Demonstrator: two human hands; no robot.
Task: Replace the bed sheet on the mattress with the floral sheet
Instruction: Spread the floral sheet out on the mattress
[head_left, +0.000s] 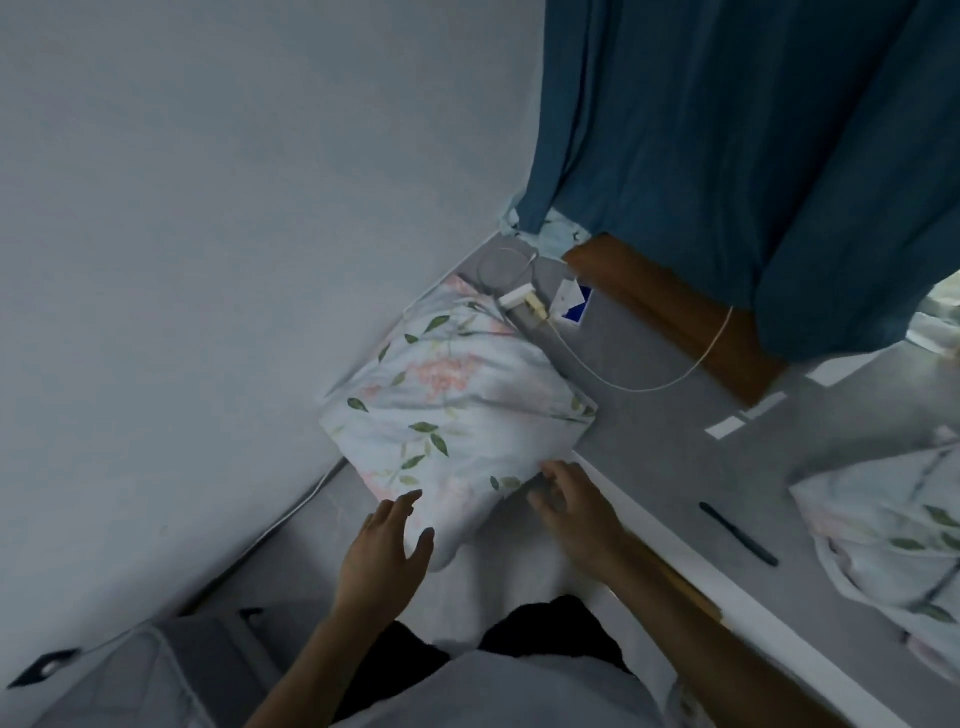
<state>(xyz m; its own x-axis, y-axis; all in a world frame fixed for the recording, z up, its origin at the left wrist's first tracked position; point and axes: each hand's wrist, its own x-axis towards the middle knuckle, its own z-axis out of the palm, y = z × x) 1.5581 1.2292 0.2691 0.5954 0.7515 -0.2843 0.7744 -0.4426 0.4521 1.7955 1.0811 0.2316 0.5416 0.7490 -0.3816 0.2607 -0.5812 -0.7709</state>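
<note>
Floral-covered pillow (457, 410) is shown lying in the bed corner against the wall; its near edge is touched by the released left hand (384, 558) and right hand (579, 514).

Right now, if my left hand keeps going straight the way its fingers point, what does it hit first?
Most likely the floral pillow. The left hand points up and slightly right, with its fingertips already at the pillow's near edge. Whether they touch it is unclear from this view.

bare forearms, pale grey top (519, 691), black shorts (545, 629)
</note>
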